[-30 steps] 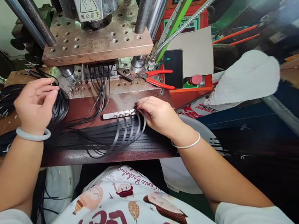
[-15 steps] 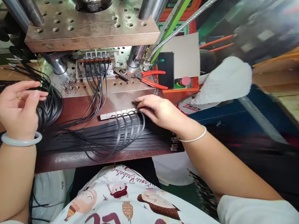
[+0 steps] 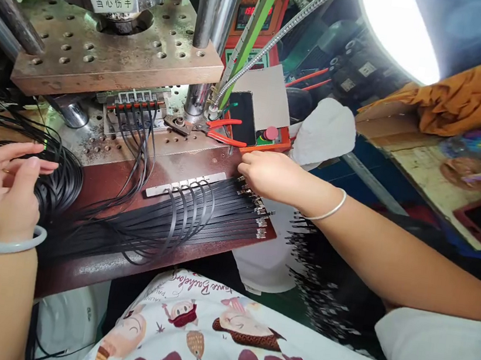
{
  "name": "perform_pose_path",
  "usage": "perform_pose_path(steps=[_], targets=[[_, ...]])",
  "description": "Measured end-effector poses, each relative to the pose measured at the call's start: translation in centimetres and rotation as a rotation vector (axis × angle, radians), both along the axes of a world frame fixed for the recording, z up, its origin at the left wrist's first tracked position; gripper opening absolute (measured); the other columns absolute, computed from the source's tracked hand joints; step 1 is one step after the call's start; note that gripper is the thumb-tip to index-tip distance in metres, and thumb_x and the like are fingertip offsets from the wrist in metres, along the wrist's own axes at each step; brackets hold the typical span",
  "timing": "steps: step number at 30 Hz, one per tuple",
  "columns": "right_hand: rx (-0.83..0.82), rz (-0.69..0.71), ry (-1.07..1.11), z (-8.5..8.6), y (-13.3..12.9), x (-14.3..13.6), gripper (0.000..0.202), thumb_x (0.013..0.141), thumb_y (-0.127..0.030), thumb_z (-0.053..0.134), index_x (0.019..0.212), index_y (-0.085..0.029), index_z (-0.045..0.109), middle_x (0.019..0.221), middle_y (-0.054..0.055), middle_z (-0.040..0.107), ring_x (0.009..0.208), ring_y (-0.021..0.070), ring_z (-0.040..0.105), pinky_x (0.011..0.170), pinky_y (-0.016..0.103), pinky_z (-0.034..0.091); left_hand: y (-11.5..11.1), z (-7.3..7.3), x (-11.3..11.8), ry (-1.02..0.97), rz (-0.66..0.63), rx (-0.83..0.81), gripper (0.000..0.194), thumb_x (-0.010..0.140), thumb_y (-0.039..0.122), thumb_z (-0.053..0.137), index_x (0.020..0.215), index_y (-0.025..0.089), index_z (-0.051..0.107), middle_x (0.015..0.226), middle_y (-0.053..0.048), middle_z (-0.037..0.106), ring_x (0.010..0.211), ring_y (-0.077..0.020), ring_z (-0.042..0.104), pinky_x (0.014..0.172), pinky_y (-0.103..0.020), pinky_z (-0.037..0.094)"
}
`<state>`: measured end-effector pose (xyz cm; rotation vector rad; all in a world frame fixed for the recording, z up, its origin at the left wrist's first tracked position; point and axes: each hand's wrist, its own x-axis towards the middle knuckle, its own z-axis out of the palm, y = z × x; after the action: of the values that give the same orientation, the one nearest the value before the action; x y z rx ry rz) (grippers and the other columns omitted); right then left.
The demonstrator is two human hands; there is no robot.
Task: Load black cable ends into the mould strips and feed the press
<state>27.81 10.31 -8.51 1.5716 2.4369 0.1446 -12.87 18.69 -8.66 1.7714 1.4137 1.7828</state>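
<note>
The right hand [image 3: 274,175] is by the metal ends [image 3: 262,221] of the flat black cords [image 3: 227,216] on the table [image 3: 105,179]. Its fingers are bent in, close together, but I cannot tell if they pinch a cord. The left hand [image 3: 4,190] is partly open, thumb near the fingers, with nothing seen in it, next to a round pile of cords [image 3: 69,181].

A few looped cords [image 3: 174,212] sit in the metal strip [image 3: 154,190], and its right end looks bare, so it seems only part full. Many flat cords lie beside it, not in it. Another bunch of cords [image 3: 141,146] is already in the block [image 3: 110,121] under the big press [image 3: 122,70].
</note>
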Motion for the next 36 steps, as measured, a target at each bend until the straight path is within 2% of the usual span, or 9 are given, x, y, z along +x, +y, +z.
perform_pose_path(steps=[4, 8, 11, 15, 20, 23, 27, 31, 36], targets=[[-0.088, -0.129, -0.196, 0.5, 0.0, -1.0, 0.020, 0.082, -0.016, 0.049, 0.093, -0.010, 0.065, 0.073, 0.015, 0.067, 0.066, 0.0248, 0.063, 0.050, 0.030, 0.020, 0.1, -0.2, -0.1, 0.003, -0.025, 0.024, 0.026, 0.065, 0.026, 0.068, 0.088, 0.016, 0.074, 0.082, -0.005, 0.073, 0.059, -0.0195, 0.069, 0.050, -0.029, 0.053], [-0.169, -0.227, -0.172, 0.5, 0.2, -0.6, 0.026, 0.084, -0.026, 0.050, 0.105, -0.017, 0.063, 0.077, 0.010, 0.070, 0.067, 0.0234, 0.064, 0.051, 0.028, 0.021, 0.1, -0.3, -0.1, -0.028, -0.064, 0.051, 0.025, 0.064, 0.022, 0.068, 0.087, 0.016, 0.074, 0.082, -0.005, 0.073, 0.058, -0.0183, 0.069, 0.050, -0.026, 0.051], [-0.151, -0.185, -0.100, 0.6, 0.1, 0.1, 0.021, 0.083, -0.025, 0.050, 0.098, -0.018, 0.064, 0.078, 0.008, 0.070, 0.068, 0.0216, 0.063, 0.052, 0.028, 0.023, 0.0, -0.4, -0.1, -0.001, -0.036, 0.029, 0.027, 0.064, 0.026, 0.068, 0.088, 0.017, 0.073, 0.083, -0.004, 0.073, 0.058, -0.0185, 0.069, 0.048, -0.027, 0.050], [0.023, -0.139, 0.028, 0.7, 0.4, 0.9, 0.020, 0.082, -0.022, 0.049, 0.097, -0.018, 0.062, 0.084, 0.008, 0.070, 0.071, 0.0196, 0.062, 0.054, 0.027, 0.027, -0.1, -0.5, -0.1, 0.032, -0.014, -0.008, 0.029, 0.066, 0.032, 0.067, 0.090, 0.018, 0.072, 0.086, -0.004, 0.073, 0.061, -0.0193, 0.069, 0.049, -0.029, 0.051], [-0.124, -0.058, -0.129, 0.2, 1.7, 0.5, 0.019, 0.082, -0.016, 0.049, 0.093, -0.016, 0.064, 0.077, 0.010, 0.069, 0.066, 0.0214, 0.062, 0.051, 0.028, 0.022, 0.0, -0.4, -0.2, 0.031, -0.048, -0.013, 0.025, 0.066, 0.025, 0.068, 0.088, 0.016, 0.073, 0.082, -0.004, 0.072, 0.059, -0.0169, 0.068, 0.049, -0.025, 0.051], [-0.047, -0.004, -0.124, 0.0, 1.9, -0.3, 0.020, 0.081, -0.009, 0.045, 0.086, -0.010, 0.064, 0.074, 0.015, 0.069, 0.067, 0.0241, 0.063, 0.052, 0.030, 0.025, 0.0, -0.3, -0.2, 0.026, -0.070, 0.002, 0.022, 0.067, 0.024, 0.068, 0.087, 0.016, 0.073, 0.083, -0.004, 0.072, 0.058, -0.0166, 0.068, 0.049, -0.025, 0.051], [0.183, -0.093, 0.356, -0.7, 1.3, -1.5, 0.016, 0.083, -0.016, 0.049, 0.088, -0.011, 0.064, 0.071, 0.011, 0.068, 0.063, 0.0208, 0.063, 0.056, 0.029, 0.039, 0.0, -0.3, -0.3, 0.029, -0.073, -0.013, 0.022, 0.068, 0.026, 0.069, 0.088, 0.015, 0.072, 0.082, -0.004, 0.072, 0.057, -0.0163, 0.068, 0.051, -0.026, 0.052], [0.168, -0.032, 0.981, -2.8, 0.7, -2.5, 0.014, 0.086, -0.021, 0.053, 0.084, -0.017, 0.066, 0.086, 0.007, 0.073, 0.079, 0.0186, 0.067, 0.074, 0.032, 0.052, 0.0, -0.4, -0.4, 0.052, -0.062, -0.033, 0.023, 0.070, 0.026, 0.069, 0.089, 0.014, 0.072, 0.083, -0.005, 0.073, 0.059, -0.0163, 0.069, 0.051, -0.025, 0.052], [0.127, -0.010, 1.112, -4.9, 1.0, -3.1, 0.012, 0.085, -0.021, 0.058, 0.084, -0.018, 0.070, 0.090, 0.008, 0.074, 0.085, 0.0192, 0.069, 0.078, 0.034, 0.056, -0.2, -0.5, -0.3, 0.058, -0.087, -0.020, 0.023, 0.071, 0.024, 0.068, 0.091, 0.014, 0.073, 0.085, -0.004, 0.073, 0.059, -0.0161, 0.069, 0.053, -0.025, 0.052]])
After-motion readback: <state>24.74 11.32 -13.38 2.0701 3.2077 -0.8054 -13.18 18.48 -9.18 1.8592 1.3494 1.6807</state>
